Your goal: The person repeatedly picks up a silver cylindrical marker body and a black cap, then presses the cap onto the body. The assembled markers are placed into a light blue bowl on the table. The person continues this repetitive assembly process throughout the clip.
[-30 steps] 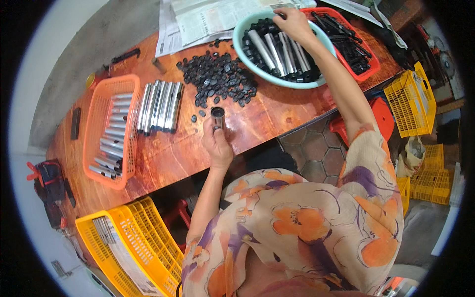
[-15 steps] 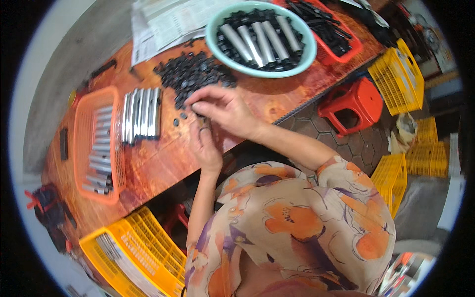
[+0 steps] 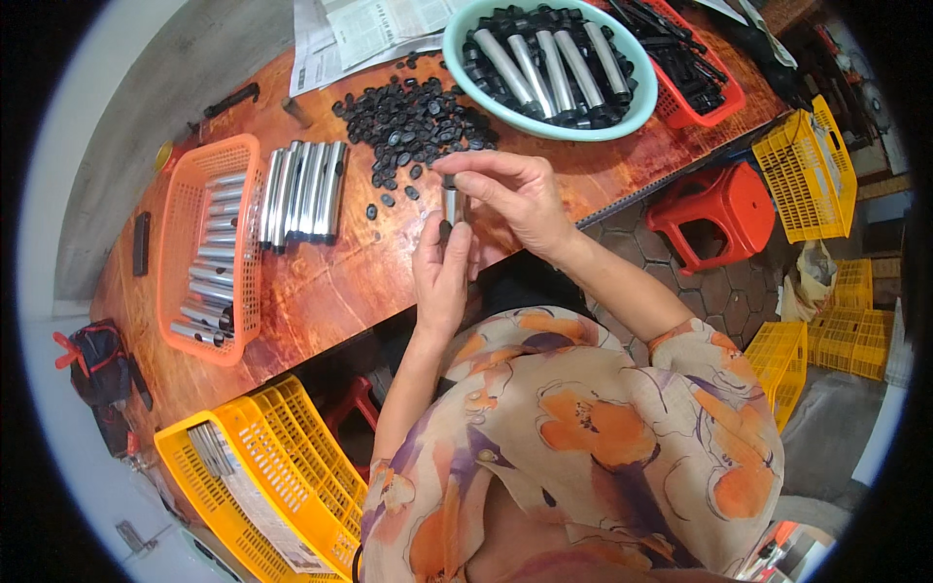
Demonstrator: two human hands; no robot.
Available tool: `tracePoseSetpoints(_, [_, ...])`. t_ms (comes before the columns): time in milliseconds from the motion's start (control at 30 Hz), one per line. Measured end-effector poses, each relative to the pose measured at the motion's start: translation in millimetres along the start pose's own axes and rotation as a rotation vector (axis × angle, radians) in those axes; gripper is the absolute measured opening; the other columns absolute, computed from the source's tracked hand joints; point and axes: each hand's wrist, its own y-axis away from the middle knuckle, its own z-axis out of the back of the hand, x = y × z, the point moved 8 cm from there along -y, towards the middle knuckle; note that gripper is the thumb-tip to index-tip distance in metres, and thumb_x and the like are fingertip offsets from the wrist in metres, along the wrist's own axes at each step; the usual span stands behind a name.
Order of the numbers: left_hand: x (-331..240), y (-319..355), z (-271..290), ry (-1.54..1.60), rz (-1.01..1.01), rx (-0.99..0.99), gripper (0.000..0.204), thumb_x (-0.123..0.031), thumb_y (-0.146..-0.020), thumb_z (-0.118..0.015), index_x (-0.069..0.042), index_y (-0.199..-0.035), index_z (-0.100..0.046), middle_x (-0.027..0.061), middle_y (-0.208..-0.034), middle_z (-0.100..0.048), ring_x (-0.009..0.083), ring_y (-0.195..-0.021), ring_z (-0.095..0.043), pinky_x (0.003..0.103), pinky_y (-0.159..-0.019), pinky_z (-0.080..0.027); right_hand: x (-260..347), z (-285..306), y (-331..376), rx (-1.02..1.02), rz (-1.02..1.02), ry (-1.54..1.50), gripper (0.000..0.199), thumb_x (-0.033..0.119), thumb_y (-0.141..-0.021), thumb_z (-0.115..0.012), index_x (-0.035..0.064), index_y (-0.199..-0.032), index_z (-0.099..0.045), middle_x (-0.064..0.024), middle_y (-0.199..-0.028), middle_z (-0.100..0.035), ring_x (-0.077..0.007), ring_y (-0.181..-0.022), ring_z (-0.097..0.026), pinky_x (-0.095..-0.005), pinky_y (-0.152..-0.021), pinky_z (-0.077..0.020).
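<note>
While both our left hand (image 3: pixel 439 267) and right hand (image 3: pixel 510 189) grasp one short silver metal tube (image 3: pixel 452 202), a row of finished silver tubes (image 3: pixel 303 189) lies done and many tubes in the teal plastic bowl (image 3: pixel 466 87) remain

I can see only a short stretch of the metal tube (image 3: pixel 451 204); my left hand (image 3: pixel 439 272) and right hand (image 3: pixel 515 194) cover its ends. The red basket (image 3: pixel 714 92) is partly behind the teal bowl (image 3: pixel 466 78). The newspaper (image 3: pixel 360 34) runs off the top edge, print too small to read.
</note>
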Motion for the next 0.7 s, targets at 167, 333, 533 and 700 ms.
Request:
tracePoseSetpoints(167, [-5.4, 0.9, 5.4, -0.107, -0.032, -0.01, 0.023, -0.023, -0.098, -0.053, -0.004, -0.112, -0.054, -0.0072, -0.071, -0.046, 0.0004, -0.057, -0.037, 0.017, -0.049, -0.03, 15.2, -1.8, 6.9, 0.112, 0.182, 0.174, 0.025, 0.008, -0.094, -0.056, -0.0022, -0.114, -0.065, -0.0102, -0.109, -0.067, -0.0122, -0.094, -0.063, -0.0263, -0.08, -0.051])
tracePoseSetpoints(333, [-17.6, 4.0, -5.8, -0.231, -0.03, 0.059, 0.027, -0.02, -0.097, -0.055, -0.001, -0.116, -0.053, -0.0058, -0.075, -0.049, 0.0005, -0.063, -0.042, 0.018, -0.052, -0.033, 64.4, -13.9, -15.0, 0.325, 0.526, 0.4, 0.035, 0.022, -0.087, -0.064, 0.0037, -0.117, -0.065, -0.0128, -0.109, -0.066, -0.0163, -0.096, -0.063, -0.0276, -0.076, -0.0506])
tracePoseSetpoints(533, [-31.5, 13.6, -10.7, -0.674, -0.221, 0.154, 0.04, -0.009, -0.082, -0.063, 0.003, -0.119, -0.054, 0.0176, -0.105, -0.061, 0.0288, -0.102, -0.058, 0.038, -0.086, -0.045, 63.7, -66.4, 9.1, 0.845, 0.636, 0.711, 0.038, 0.028, -0.078, -0.072, 0.0031, -0.106, -0.068, -0.0138, -0.111, -0.067, -0.0309, -0.097, -0.064, -0.0369, -0.082, -0.0495])
tracePoseSetpoints(700, [-41.0, 16.6, -26.9, -1.302, -0.466, 0.215, 0.043, -0.014, -0.079, -0.067, 0.0, -0.116, -0.051, 0.0156, -0.096, -0.058, 0.0334, -0.078, -0.062, 0.039, -0.068, -0.052, 2.9, -30.1, 4.5, 0.398, -0.086, 0.585, 0.033, 0.029, -0.085, -0.068, 0.0007, -0.101, -0.069, -0.0127, -0.096, -0.07, -0.0216, -0.081, -0.066, -0.0352, -0.074, -0.0524])
